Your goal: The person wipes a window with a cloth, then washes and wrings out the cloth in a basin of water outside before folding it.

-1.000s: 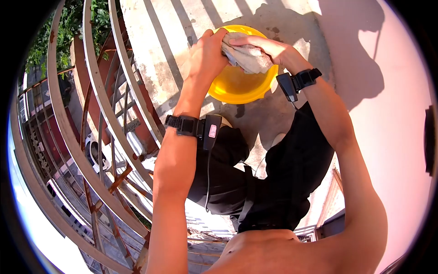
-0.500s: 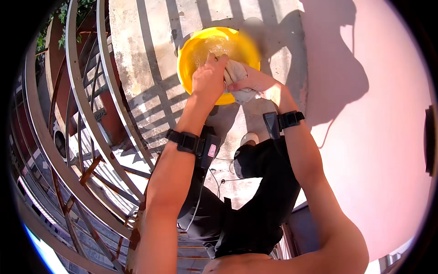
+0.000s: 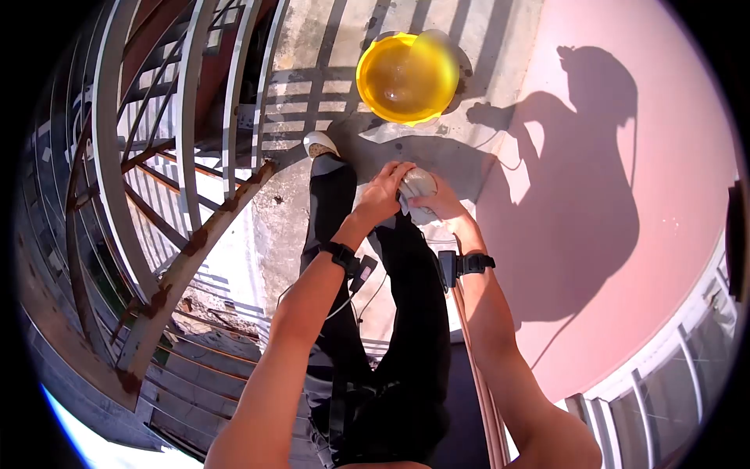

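A bunched, whitish-grey cloth (image 3: 417, 184) is between my two hands, just beyond my knee and lower leg. My left hand (image 3: 383, 190) is closed on its left side, fingers bent over the top. My right hand (image 3: 445, 200) grips it from the right, the thumb lying across its near side. Some of the cloth is hidden by my fingers. Farther forward, apart from both hands, a yellow basin (image 3: 369, 92) with water in it stands on the concrete floor; a blurred spot covers its upper right part.
A metal railing (image 3: 187, 117) with rusty parts runs along the left. The pink wall (image 3: 578, 258) rises on the right, bearing my shadow. My pale shoe (image 3: 320, 144) is planted on the concrete floor (image 3: 289, 195). Black straps with devices (image 3: 344, 258) sit on both wrists.
My hands have drawn back from over the basin toward my body, still holding the cloth. The view has shifted, and the basin now stands beyond my hands. My legs appear straighter.
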Demonstrator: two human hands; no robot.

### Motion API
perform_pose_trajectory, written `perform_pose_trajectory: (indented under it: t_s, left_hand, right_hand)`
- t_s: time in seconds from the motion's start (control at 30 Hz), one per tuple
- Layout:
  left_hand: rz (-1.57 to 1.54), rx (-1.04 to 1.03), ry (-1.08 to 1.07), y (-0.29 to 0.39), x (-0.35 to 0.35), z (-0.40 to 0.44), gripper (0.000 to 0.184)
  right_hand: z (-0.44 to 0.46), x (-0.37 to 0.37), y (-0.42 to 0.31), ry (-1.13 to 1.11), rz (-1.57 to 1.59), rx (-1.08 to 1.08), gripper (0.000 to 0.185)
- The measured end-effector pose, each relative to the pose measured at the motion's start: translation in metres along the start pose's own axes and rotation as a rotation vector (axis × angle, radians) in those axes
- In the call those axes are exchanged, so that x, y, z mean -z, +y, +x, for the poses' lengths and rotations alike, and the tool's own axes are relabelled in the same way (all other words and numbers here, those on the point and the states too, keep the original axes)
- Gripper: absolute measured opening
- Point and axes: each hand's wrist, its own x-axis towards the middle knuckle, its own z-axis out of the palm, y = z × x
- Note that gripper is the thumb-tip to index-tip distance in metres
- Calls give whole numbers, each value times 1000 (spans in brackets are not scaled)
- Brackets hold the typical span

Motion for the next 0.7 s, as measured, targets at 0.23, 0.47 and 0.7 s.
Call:
perform_pose_trajectory:
  t_s: [0.23, 0.47, 0.7]
  left_hand:
    - [183, 41, 268, 89, 51, -116, 79]
    - [294, 51, 679, 120, 162, -246, 67]
    - [460, -33, 917, 128, 196, -437, 65]
  right_hand:
    - [-99, -69, -36, -101, -320, 146, 82]
    - [-212, -243, -118, -189, -744, 359, 92]
    - [-289, -358, -53, -503, -640, 294, 73]
